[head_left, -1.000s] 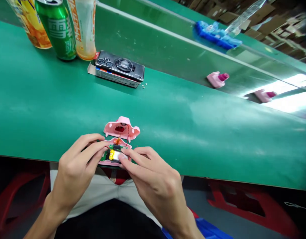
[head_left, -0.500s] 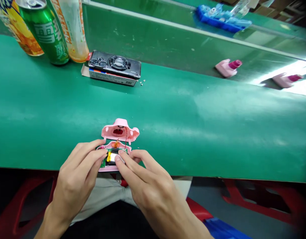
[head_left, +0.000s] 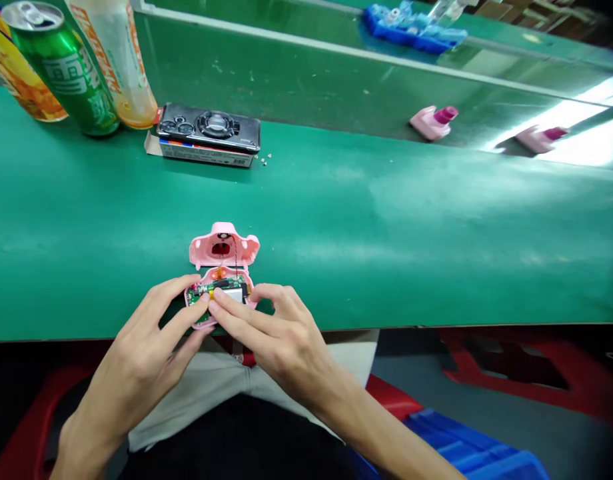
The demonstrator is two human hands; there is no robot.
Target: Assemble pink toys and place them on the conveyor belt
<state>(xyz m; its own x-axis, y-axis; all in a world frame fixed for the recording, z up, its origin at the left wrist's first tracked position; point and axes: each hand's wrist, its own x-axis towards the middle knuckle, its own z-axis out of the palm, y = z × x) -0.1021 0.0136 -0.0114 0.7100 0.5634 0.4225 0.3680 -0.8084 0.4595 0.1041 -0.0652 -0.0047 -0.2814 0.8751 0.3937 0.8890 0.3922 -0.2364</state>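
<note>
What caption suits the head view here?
Left hand and right hand hold an open pink plastic shell with a green circuit board inside, its wired other half on the green bench mat.

Components [head_left: 207, 289] on the circuit board [head_left: 225, 285] too small to tell, the plastic bottle [head_left: 113, 61] cut off at top

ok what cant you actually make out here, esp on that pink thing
Head view only:
Lower part of the green circuit board: covered by the left hand and right hand.
Components on the board: too small to identify.
Top of the pale plastic bottle: cut off by the top edge.
Blue crate: cut off by the bottom edge.
</note>
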